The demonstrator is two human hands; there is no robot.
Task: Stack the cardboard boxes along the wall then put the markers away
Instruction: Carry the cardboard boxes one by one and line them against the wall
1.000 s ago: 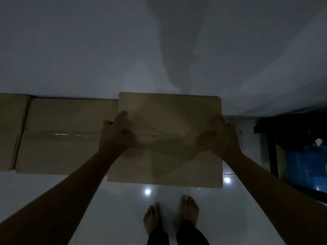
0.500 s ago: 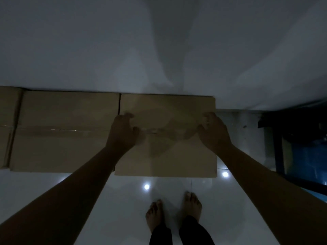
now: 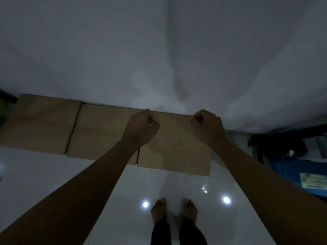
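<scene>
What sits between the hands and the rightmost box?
Nothing visible. The left hand and right hand, fingers curled and empty, hang over the rightmost box, which lies against the wall beside the other boxes.

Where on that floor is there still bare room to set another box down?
Bare floor lies in front of the box row, left of the feet. A narrow strip of floor shows between the right box and the dark rack. Along the wall it is crowded: three boxes side by side.

plain tan cardboard boxes, white wall
</scene>
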